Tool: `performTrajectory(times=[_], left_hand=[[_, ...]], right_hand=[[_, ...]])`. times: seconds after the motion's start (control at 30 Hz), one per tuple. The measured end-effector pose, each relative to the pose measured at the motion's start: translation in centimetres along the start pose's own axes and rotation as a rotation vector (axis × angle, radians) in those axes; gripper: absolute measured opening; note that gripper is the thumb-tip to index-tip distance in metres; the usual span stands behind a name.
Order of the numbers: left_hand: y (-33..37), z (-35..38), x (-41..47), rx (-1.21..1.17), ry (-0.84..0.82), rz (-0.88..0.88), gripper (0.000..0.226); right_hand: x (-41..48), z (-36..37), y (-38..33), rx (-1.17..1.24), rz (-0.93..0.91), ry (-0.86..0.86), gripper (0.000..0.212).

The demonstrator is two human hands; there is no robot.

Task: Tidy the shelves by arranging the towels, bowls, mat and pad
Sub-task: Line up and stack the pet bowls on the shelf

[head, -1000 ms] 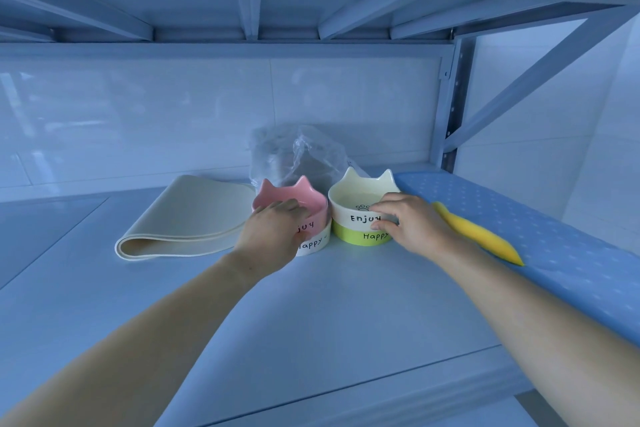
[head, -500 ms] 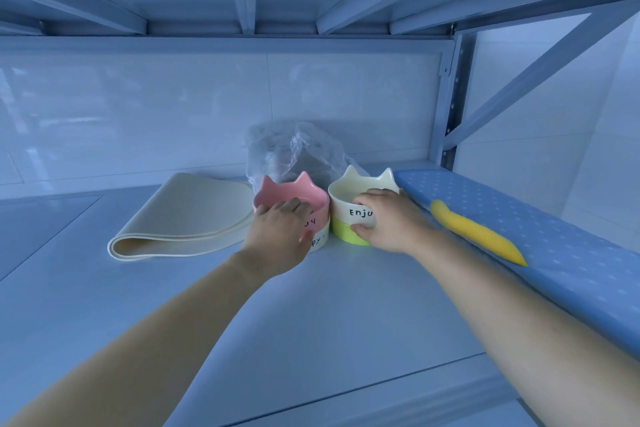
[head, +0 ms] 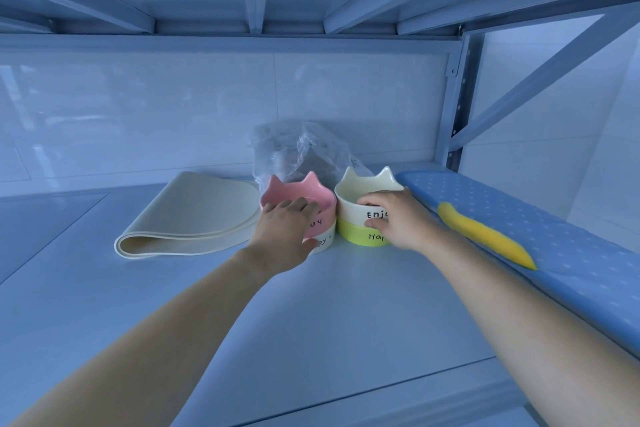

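Shelf (head: 311,340), pale metal, tiled wall (head: 173,107) behind. Left hand (head: 282,236) clamped on pink bowl (head: 298,192); right hand (head: 398,218) on cream bowl (head: 356,191). Folded mat (head: 194,215) at 9 o'clock; blue pad (head: 554,229) at 3 o'clock.

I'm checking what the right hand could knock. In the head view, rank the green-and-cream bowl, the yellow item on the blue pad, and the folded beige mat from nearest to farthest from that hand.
1. Green-and-cream bowl: the right hand is gripping it.
2. Yellow item: just to the right, on the blue pad.
3. Folded beige mat: far left, beyond the pink bowl.
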State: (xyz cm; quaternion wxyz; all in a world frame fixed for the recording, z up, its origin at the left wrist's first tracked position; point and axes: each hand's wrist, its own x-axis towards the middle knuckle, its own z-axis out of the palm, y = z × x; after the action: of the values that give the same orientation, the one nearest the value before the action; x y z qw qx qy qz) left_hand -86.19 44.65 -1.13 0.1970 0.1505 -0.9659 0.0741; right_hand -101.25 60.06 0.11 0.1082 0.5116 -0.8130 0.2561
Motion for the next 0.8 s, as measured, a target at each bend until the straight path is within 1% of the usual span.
performTrajectory(times=[0.17,0.3,0.4,0.5,0.63,0.7,0.8], left_hand=[[0.1,0.2,-0.2,0.038,0.015,-0.014,0.052],[0.2,0.3,-0.8,0.050,0.079,-0.028,0.057],[0.2,-0.1,-1.3,0.007,0.167,-0.049,0.053],[-0.1,-0.8,-1.9,-0.029,0.236,-0.066,0.048],[-1.2,-1.8,-3.6,-0.052,0.235,-0.146,0.042],[-2.2,-2.2,-4.8,-0.074,0.236,-0.190,0.045],[-3.8,-2.9,-7.1,-0.070,0.218,-0.223,0.045]], right_hand=[[-0.3,0.4,-0.1,-0.055,0.002,-0.002,0.021],[-0.6,1.0,-0.7,-0.116,-0.038,0.036,0.040],[-0.7,1.4,-1.9,-0.055,-0.116,0.093,0.039],[-0.4,1.7,-3.6,0.017,-0.187,0.100,0.037],[0.0,2.3,-6.0,0.024,-0.242,0.081,0.040],[0.0,2.7,-7.2,0.032,-0.270,0.060,0.041],[0.0,3.6,-9.3,0.046,-0.333,0.057,0.037]])
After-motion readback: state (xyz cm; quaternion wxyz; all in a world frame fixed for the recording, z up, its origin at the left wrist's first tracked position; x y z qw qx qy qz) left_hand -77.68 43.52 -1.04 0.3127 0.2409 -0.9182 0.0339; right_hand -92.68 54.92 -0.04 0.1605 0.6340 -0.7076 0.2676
